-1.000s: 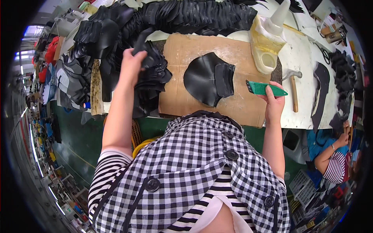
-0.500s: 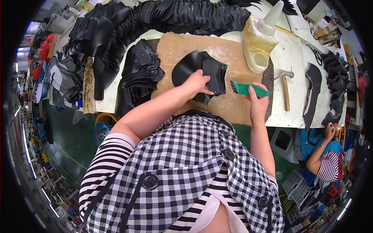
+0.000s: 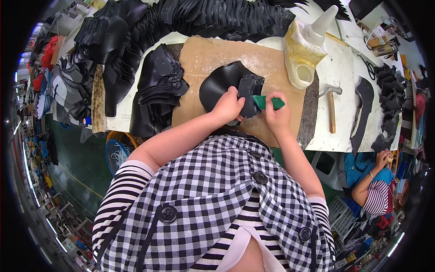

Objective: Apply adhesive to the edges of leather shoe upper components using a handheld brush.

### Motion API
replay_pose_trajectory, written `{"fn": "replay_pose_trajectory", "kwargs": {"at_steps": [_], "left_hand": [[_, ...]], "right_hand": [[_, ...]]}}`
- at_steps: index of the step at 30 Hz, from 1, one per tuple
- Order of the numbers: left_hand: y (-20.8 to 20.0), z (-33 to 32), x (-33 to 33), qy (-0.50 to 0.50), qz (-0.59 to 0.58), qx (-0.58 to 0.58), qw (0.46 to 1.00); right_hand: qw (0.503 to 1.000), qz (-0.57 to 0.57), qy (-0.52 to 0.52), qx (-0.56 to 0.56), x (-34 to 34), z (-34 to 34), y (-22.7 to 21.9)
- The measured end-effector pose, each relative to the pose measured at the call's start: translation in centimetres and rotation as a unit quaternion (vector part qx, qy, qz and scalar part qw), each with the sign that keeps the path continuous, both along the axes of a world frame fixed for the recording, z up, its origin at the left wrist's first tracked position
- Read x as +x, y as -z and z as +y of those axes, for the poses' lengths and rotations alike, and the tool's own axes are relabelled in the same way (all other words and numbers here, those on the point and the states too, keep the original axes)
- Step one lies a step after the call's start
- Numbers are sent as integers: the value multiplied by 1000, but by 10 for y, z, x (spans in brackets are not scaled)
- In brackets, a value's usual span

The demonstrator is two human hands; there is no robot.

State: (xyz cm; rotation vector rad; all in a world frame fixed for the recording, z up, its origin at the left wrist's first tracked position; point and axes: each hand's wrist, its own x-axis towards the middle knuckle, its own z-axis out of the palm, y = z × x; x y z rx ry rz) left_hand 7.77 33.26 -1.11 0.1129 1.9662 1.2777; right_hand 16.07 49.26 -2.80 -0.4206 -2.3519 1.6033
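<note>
A rounded black shoe-upper piece, looking like leather, lies on the brown cardboard sheet in front of me. Smaller dark pieces overlap its right side in a short stack. My left hand is closed on the near left edge of that stack, thumb and fingers pinching it. From the right, my right hand grips a flat green brush. The brush's tip meets the right edge of the stacked pieces, and its bristle end is mostly hidden there.
A yellowed glue container with a white nozzle stands at the cardboard's far right corner. A hammer lies right of it. Black pieces are piled left and along the back. A co-worker sits at the right.
My right hand has moved left with the green brush, from beside the pieces to their right edge. The stacked pieces have shifted slightly under my left hand, which keeps its grip.
</note>
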Motion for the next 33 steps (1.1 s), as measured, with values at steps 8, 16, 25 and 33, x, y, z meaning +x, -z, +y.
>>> {"fn": "replay_pose_trajectory", "kwargs": {"at_steps": [8, 16, 25, 33], "left_hand": [[14, -2, 2, -12, 36, 17, 999], [8, -14, 5, -18, 50, 7, 999], [2, -145, -151, -236, 450, -328, 797], [-17, -166, -158, -264, 406, -238, 842]], "right_hand": [[997, 82, -2, 3, 4, -4, 11], [996, 52, -51, -58, 61, -9, 0], [974, 79, 194, -90, 73, 43, -13], [966, 108, 198, -129, 45, 48, -29]]}}
